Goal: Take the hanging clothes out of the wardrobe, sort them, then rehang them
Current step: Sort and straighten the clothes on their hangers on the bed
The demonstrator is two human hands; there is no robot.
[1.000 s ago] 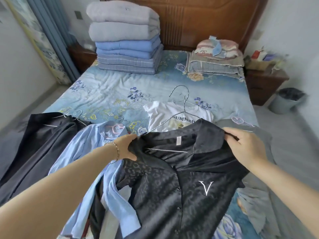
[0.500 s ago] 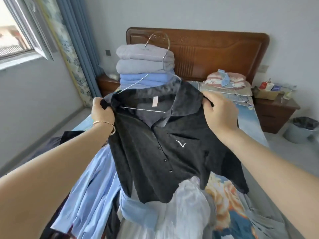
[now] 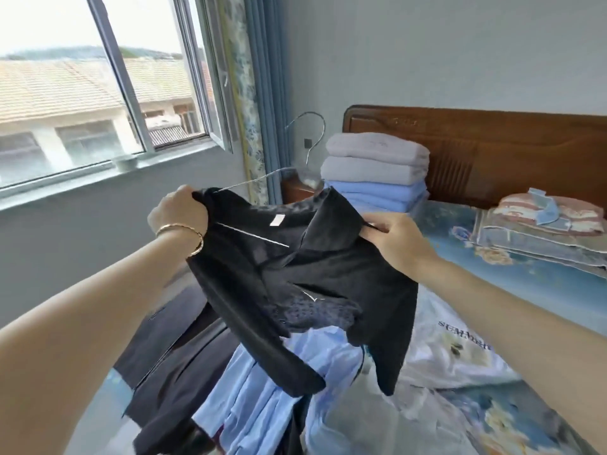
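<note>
Window [image 3: 98,93] side of the bedroom, w/ the bed [image 3: 525,284] covered in sorted heaps: dark garments [image 3: 170,362] nearest the window, a light-blue shirt [image 3: 262,389] in the middle, a white tee [image 3: 453,349] to the right, folded blankets [image 3: 374,169] stacked by the headboard. Held up over all that is the black polo shirt [image 3: 328,284], on its wire hanger [image 3: 253,235]. The left hand [image 3: 179,213] has its fingers curled tight round one shoulder, and the right hand [image 3: 399,239] pinches the fabric at the collar on the other side. The shirt hangs twisted, hem bunched, and one wire arm pokes out past the left fist, so the hanger looks skewed inside. To do this bit well, I'd say: level both shoulders, seat the wire back inside the neck, give it a shake so the body drops flat, then lay it on the dark heap, hook pointing the same way as the others. Don't tug at the collar; it's thin knit, prob. stretches.
</note>
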